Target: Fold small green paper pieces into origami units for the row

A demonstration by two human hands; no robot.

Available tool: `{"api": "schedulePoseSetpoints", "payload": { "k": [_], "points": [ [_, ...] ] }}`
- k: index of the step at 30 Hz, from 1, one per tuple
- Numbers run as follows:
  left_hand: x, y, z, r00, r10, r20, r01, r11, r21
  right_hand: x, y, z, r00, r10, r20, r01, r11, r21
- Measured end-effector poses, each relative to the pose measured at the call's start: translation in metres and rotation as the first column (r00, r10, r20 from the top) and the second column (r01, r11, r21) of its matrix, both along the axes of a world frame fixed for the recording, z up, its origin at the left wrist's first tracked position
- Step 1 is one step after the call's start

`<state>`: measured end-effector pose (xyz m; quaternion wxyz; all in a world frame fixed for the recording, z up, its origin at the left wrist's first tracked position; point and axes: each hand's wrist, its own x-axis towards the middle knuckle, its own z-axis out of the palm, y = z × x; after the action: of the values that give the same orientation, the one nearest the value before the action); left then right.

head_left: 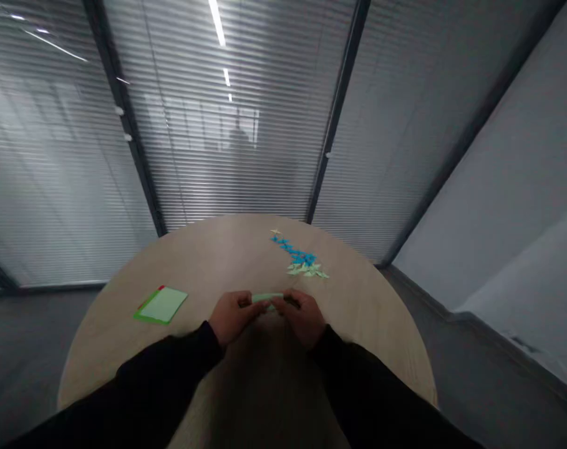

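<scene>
Pinched between left hand [235,317] and right hand [306,318], the pale-green paper strip [267,297] above the round wooden table [367,337] seems part-folded, small blue paper shapes [304,257] beyond looking finished, flat pale-green sheets [165,304] unfolded.

We look over a round wooden table [213,249] stretching toward six o'clock, with grey floor [25,355] at eight and four. Horizontal blinds [264,174] span nine to two, divided by dark posts [341,93]; a bright light strip [216,22] shows at eleven. At three, we see a pale wall [508,199].
</scene>
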<state>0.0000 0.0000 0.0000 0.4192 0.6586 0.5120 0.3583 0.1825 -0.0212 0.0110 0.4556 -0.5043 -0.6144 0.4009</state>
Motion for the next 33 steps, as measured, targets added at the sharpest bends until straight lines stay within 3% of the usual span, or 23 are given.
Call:
{"api": "schedulePoseSetpoints", "payload": {
  "k": [7, 18, 21, 26, 33],
  "points": [
    [-0.0011, -0.0031, 0.0024, 0.953, -0.154, 0.260, 0.157, 0.988, 0.010, -0.0005, 0.0008, -0.0027, 0.997, -0.016, -0.078, 0.013, 0.999, -0.036],
    [0.0022, -0.0005, -0.0028, 0.977, -0.027, 0.209, 0.026, 1.000, 0.008, 0.0001, 0.0033, -0.0053, 0.997, -0.060, -0.040, 0.061, 0.998, 0.018],
    [0.0030, -0.0004, -0.0018, 0.958, -0.070, 0.278, 0.075, 0.997, -0.009, 0.0000, 0.0035, -0.0058, 0.997, -0.052, -0.064, 0.053, 0.998, 0.020],
    [0.0034, -0.0003, -0.0008, 0.865, -0.125, 0.486, 0.178, 0.982, -0.065, 0.0000, 0.0034, -0.0068, 0.990, -0.071, -0.120, 0.069, 0.997, -0.020],
    [0.0028, -0.0009, -0.0022, 0.907, -0.148, 0.395, 0.145, 0.989, 0.038, -0.0001, 0.0032, -0.0065, 0.992, -0.051, -0.119, 0.048, 0.998, -0.030]
  ]
}}
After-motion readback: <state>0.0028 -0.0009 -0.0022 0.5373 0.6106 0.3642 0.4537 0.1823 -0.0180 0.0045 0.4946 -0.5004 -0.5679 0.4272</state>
